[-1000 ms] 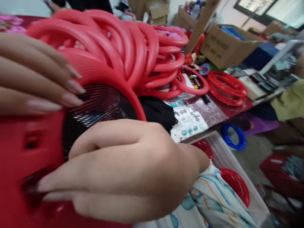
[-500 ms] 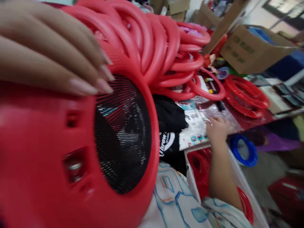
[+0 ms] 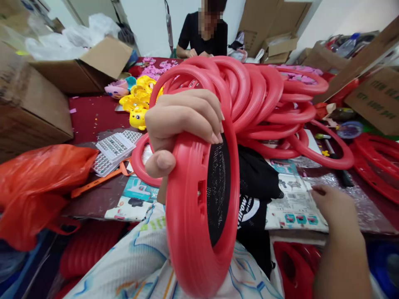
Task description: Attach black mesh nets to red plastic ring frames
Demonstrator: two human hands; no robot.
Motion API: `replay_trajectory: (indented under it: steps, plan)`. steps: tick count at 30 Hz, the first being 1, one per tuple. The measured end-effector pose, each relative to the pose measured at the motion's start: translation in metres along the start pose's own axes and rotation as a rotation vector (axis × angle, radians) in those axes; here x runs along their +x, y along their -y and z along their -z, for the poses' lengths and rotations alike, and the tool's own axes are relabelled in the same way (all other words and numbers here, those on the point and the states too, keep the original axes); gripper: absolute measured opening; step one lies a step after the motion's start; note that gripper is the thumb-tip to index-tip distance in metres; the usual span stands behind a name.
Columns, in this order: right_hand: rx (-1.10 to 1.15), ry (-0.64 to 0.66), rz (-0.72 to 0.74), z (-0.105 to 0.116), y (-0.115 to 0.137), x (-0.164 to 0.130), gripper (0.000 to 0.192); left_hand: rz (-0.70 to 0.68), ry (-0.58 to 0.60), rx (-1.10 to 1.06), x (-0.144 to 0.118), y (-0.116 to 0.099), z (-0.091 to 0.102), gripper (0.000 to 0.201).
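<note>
My left hand [image 3: 183,118] grips the top of a red plastic ring [image 3: 190,224] with black mesh [image 3: 218,191] stretched across its middle. The ring stands on edge over my lap, its outer rim turned toward me, with small rectangular slots in it. My right hand [image 3: 330,203] is low over a printed cardboard sheet [image 3: 293,199], fingers pinched together; what they hold, if anything, is too small to make out. Between the ring and that sheet lies black cloth [image 3: 258,174] with white lettering, partly hidden by the ring.
Behind the held ring, red rings [image 3: 258,95] lie in a large pile. Yellow toy parts [image 3: 137,104], white sticker sheets [image 3: 115,147] and an orange plastic bag [image 3: 40,178] are at left. A person [image 3: 204,33] sits across the table. Cardboard boxes [image 3: 31,91] stand around.
The view has swung left, bringing the left side of the table and the person into sight. The held ring now appears farther from the camera and turned more edge-on. My right hand stays at the sheet.
</note>
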State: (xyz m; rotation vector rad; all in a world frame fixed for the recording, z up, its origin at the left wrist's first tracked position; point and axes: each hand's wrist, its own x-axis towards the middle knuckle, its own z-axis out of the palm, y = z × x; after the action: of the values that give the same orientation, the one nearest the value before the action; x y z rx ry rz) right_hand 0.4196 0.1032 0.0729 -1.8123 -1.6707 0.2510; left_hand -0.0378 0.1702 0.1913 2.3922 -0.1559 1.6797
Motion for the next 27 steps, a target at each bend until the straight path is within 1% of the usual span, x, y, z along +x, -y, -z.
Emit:
replay_trajectory:
  steps: [2, 3, 5, 7, 8, 9, 10, 11, 12, 13, 14, 16, 18, 20, 22, 24, 25, 27]
  plan:
    - [0.09, -0.011, 0.028, -0.006, 0.023, 0.0, 0.029, -0.042, -0.04, -0.014, -0.001, 0.0, -0.003, 0.059]
    - [0.146, -0.025, 0.047, -0.011, 0.039, -0.002, 0.027, -0.05, -0.068, -0.017, 0.0, 0.001, -0.004, 0.062]
    - [0.275, -0.065, 0.092, -0.022, 0.079, -0.008, 0.023, -0.03, -0.088, -0.013, 0.001, 0.002, -0.005, 0.064]
    - [0.406, -0.104, 0.158, -0.033, 0.13, -0.018, 0.029, -0.056, -0.039, -0.016, 0.002, 0.001, -0.004, 0.056]
    - [0.51, -0.131, 0.24, -0.038, 0.158, -0.023, 0.033, -0.063, -0.013, -0.013, 0.003, 0.0, -0.003, 0.051]
    - [0.718, -0.124, 0.423, -0.042, 0.186, -0.028, 0.036, -0.06, -0.003, -0.006, 0.004, -0.002, -0.002, 0.048]
    - [0.874, -0.107, 0.55, -0.045, 0.214, -0.033, 0.04, -0.051, 0.004, 0.007, 0.005, -0.004, -0.001, 0.048]
    - [0.966, -0.024, 0.604, -0.047, 0.24, -0.038, 0.043, -0.035, 0.014, 0.025, 0.006, -0.005, 0.0, 0.05]
    - [1.05, 0.031, 0.645, -0.05, 0.262, -0.042, 0.042, -0.015, 0.03, 0.046, 0.007, -0.007, 0.001, 0.054]
    - [1.085, 0.101, 0.622, -0.053, 0.281, -0.046, 0.042, -0.001, 0.052, 0.064, 0.007, -0.008, 0.002, 0.057]
    - [1.132, 0.144, 0.634, -0.056, 0.295, -0.049, 0.043, -0.003, 0.081, 0.072, 0.008, -0.009, 0.002, 0.06]
    - [1.202, 0.173, 0.643, -0.063, 0.309, -0.053, 0.043, -0.005, 0.111, 0.078, 0.008, -0.009, 0.001, 0.063]
    - [1.211, 0.15, 0.68, -0.068, 0.311, -0.054, 0.043, 0.0, 0.048, 0.067, 0.007, -0.009, -0.002, 0.064]
    - [1.1, 0.085, 0.771, -0.07, 0.306, -0.053, 0.045, 0.016, -0.029, 0.055, 0.005, -0.008, -0.005, 0.065]
    - [0.881, 0.028, 0.897, -0.068, 0.3, -0.053, 0.048, 0.043, -0.097, 0.049, 0.004, -0.008, -0.008, 0.065]
    - [0.679, -0.003, 0.983, -0.064, 0.299, -0.053, 0.049, 0.071, -0.118, 0.05, 0.002, -0.008, -0.009, 0.063]
    - [0.627, -0.019, 0.991, -0.062, 0.299, -0.054, 0.046, 0.082, -0.122, 0.052, 0.002, -0.009, -0.01, 0.063]
    - [0.625, -0.067, 0.917, -0.062, 0.303, -0.056, 0.034, 0.095, -0.117, 0.059, 0.002, -0.01, -0.01, 0.064]
